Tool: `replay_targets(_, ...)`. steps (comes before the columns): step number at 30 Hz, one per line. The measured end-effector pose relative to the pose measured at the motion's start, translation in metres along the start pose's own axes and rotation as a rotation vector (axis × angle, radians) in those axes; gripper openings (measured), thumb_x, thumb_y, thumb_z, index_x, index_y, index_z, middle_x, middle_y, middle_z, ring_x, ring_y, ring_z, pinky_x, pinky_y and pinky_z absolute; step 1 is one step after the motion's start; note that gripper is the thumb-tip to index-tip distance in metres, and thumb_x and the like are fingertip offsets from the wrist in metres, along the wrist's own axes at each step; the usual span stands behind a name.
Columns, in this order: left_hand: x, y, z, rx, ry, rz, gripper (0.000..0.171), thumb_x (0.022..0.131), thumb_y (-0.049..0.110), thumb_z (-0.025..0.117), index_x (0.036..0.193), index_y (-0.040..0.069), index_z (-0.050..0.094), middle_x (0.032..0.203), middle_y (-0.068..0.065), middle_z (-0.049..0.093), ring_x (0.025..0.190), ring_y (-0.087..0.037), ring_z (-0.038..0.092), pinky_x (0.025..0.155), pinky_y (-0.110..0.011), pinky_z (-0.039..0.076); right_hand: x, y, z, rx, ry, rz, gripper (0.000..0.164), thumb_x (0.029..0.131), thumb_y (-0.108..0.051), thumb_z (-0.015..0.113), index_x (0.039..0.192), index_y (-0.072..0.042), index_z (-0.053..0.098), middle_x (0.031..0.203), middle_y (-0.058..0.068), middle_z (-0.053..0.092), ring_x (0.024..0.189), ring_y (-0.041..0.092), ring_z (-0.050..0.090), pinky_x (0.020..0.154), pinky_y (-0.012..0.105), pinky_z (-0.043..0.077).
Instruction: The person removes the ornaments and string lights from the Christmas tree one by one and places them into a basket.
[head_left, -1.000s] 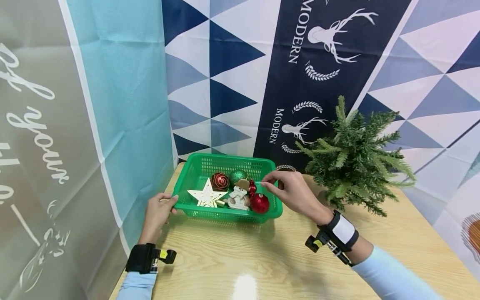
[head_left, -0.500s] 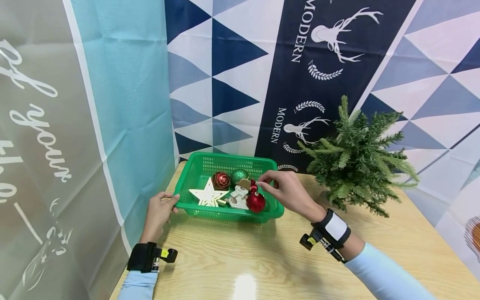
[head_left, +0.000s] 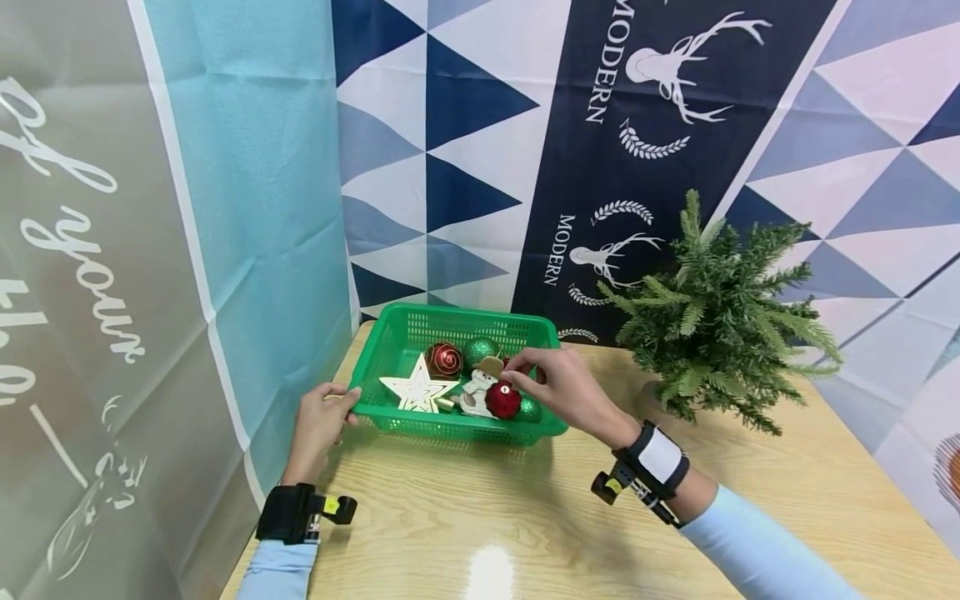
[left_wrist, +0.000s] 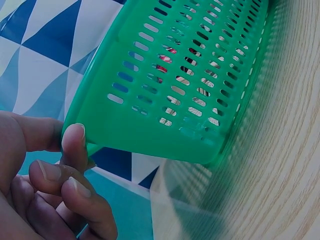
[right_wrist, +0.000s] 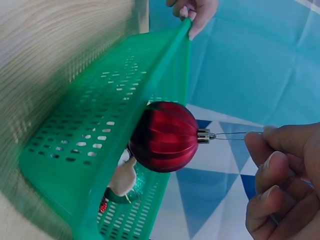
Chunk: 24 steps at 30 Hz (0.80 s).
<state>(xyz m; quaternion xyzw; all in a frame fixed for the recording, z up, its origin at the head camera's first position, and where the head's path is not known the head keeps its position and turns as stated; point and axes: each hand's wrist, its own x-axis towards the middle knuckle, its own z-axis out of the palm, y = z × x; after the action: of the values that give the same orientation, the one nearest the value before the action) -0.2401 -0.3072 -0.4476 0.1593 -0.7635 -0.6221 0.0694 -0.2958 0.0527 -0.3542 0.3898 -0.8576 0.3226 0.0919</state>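
My left hand pinches the left rim of a green plastic basket between thumb and fingers. Between the thumb and fingertip of my right hand is the thin wire loop of a ribbed red Christmas ball, which hangs over the basket's right part. In the head view this red ball partly covers a snowman ornament. Left of the snowman lies a pale gold star. Behind them are a red ball with a gold swirl and a glittery green ball.
Another green ball shows at the basket's right end. A small artificial Christmas tree stands to the right on the wooden table. Patterned cloth hangs behind the table, and more cloth closes off the left side.
My right hand has shifted slightly left with the red ball, now in front of the snowman. The green ball at the basket's right end has come into view. My left hand keeps its grip.
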Motion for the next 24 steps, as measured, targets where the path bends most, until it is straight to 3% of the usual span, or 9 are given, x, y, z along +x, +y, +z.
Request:
replay_targets(8, 0.0, -0.001, 0.0, -0.002, 0.001, 0.002, 0.039, 0.106, 0.026, 0.063, 0.134, 0.0, 0.056, 0.08, -0.016, 0.07, 0.043, -0.011, 0.037, 0.048, -0.033, 0.04, 0.0, -0.005, 0.012, -0.01, -0.022, -0.01, 0.006, 0.099, -0.016, 0.073, 0.1, -0.013, 0.079, 0.071, -0.008, 0.066, 0.048, 0.009, 0.045, 0.052, 0.025, 0.035)
replay_targets(16, 0.0, -0.004, 0.001, 0.001, -0.002, -0.001, 0.04, 0.106, 0.027, 0.062, 0.135, 0.0, 0.055, 0.08, -0.015, 0.069, 0.044, -0.011, 0.037, 0.048, -0.033, 0.041, -0.001, -0.006, 0.029, 0.02, -0.066, -0.043, 0.005, 0.098, -0.014, 0.074, 0.101, -0.014, 0.078, 0.087, -0.007, 0.074, 0.053, 0.003, 0.048, 0.057, 0.024, 0.044)
replay_targets(24, 0.0, -0.002, 0.0, 0.002, -0.008, 0.015, 0.039, 0.106, 0.027, 0.062, 0.134, 0.001, 0.055, 0.081, -0.016, 0.069, 0.043, -0.011, 0.036, 0.049, -0.034, 0.04, 0.0, -0.006, 0.044, 0.001, -0.084, -0.055, 0.004, 0.097, -0.017, 0.076, 0.1, -0.016, 0.079, 0.083, -0.011, 0.071, 0.055, 0.003, 0.051, 0.055, 0.023, 0.043)
